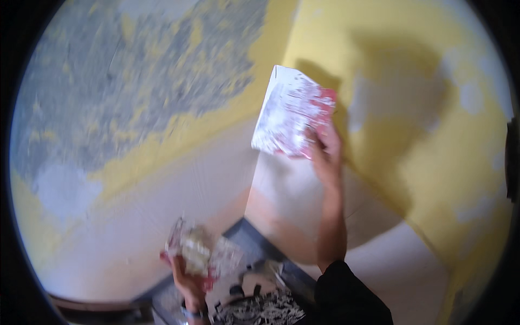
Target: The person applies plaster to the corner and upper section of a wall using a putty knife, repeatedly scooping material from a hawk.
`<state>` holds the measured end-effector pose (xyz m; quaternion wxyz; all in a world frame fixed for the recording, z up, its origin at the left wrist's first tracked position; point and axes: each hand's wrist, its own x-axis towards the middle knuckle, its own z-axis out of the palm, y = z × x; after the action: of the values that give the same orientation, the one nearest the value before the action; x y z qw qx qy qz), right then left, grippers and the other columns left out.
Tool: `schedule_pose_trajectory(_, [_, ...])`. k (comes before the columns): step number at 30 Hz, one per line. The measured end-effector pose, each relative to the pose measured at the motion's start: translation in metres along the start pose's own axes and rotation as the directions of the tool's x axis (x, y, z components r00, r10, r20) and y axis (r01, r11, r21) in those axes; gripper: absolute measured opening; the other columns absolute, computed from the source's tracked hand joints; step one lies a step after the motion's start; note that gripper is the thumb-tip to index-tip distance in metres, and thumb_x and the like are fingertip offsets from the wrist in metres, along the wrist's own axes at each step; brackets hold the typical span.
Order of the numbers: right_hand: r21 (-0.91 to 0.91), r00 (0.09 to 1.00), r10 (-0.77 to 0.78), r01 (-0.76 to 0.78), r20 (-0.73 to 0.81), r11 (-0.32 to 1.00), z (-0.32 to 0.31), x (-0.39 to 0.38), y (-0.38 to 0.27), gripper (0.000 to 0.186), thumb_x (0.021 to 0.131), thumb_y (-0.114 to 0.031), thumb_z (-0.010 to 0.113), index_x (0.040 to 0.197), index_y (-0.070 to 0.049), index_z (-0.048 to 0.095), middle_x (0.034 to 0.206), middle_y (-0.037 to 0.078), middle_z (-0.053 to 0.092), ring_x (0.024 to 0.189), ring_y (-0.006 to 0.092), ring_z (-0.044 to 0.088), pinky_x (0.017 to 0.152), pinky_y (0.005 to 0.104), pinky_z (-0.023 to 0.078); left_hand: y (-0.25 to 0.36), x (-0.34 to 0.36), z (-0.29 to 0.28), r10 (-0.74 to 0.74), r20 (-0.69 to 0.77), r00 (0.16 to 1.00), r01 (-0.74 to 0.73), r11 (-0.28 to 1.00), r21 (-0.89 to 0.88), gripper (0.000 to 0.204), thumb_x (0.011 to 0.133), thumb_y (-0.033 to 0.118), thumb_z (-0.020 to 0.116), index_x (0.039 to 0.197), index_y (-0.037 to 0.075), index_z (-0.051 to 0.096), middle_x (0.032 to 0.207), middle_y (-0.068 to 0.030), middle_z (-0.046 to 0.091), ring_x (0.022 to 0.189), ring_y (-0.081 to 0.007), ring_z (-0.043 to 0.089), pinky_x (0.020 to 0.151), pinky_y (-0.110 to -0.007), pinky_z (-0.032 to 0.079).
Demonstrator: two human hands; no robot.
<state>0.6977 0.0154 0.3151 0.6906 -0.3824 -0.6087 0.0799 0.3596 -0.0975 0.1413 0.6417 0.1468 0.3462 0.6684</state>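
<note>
Paste-smeared plate (290, 111) in upper middle of frame; right hand's (326, 149) fingers pinch its red lower-right edge, thumb on face, sensible hold; probably light, stiff, slippery where smeared; straight white edge faces frame left, long axis near upright, top leaning right; left hand (188, 284), lower left, fingers clasping blurred paste-loaded board (196, 252), likely messier.
</note>
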Motion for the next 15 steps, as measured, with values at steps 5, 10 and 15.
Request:
schedule_pose_trajectory(5, [0.196, 0.837, 0.404, -0.495, 0.369, 0.847, -0.016, -0.098, -0.097, 0.060, 0.092, -0.001, 0.059, 0.147, 0.008, 0.035, 0.133, 0.015, 0.057, 0.115, 0.0169, 0.057, 0.100, 0.0303, 0.043, 0.013, -0.007, 0.018, 0.014, 0.108, 0.994, -0.005, 0.996, -0.086, 0.044, 0.104, 0.032, 0.049, 0.136, 0.001, 0.052, 0.122, -0.0070, 0.061, 0.114, -0.0194, 0.058, 0.099, -0.035, 0.046])
schedule_pose_trajectory(10, [-0.007, 0.772, 0.483, -0.528, 0.412, 0.849, -0.002, -0.148, -0.069, 0.062, 0.092, 0.003, 0.054, 0.149, 0.010, 0.030, 0.135, 0.018, 0.058, 0.119, 0.0172, 0.056, 0.103, 0.0307, 0.042, 0.004, -0.001, 0.017, 0.109, 0.296, 0.949, -0.087, 0.992, -0.086, 0.046, 0.106, 0.035, 0.044, 0.136, 0.001, 0.052, 0.130, -0.0097, 0.060, 0.117, -0.0179, 0.057, 0.101, -0.033, 0.045])
schedule_pose_trajectory(15, [-0.050, 0.706, 0.558, -0.600, 0.436, 0.798, -0.018, -0.117, -0.086, 0.062, 0.092, 0.006, 0.052, 0.150, 0.010, 0.029, 0.133, 0.017, 0.059, 0.113, 0.0141, 0.057, 0.098, 0.0271, 0.043, 0.023, -0.013, 0.083, 0.014, 0.248, 0.969, -0.014, 1.000, -0.002, 0.057, 0.108, 0.044, 0.031, 0.143, 0.001, 0.041, 0.135, -0.0126, 0.055, 0.121, -0.0233, 0.057, 0.103, -0.039, 0.048])
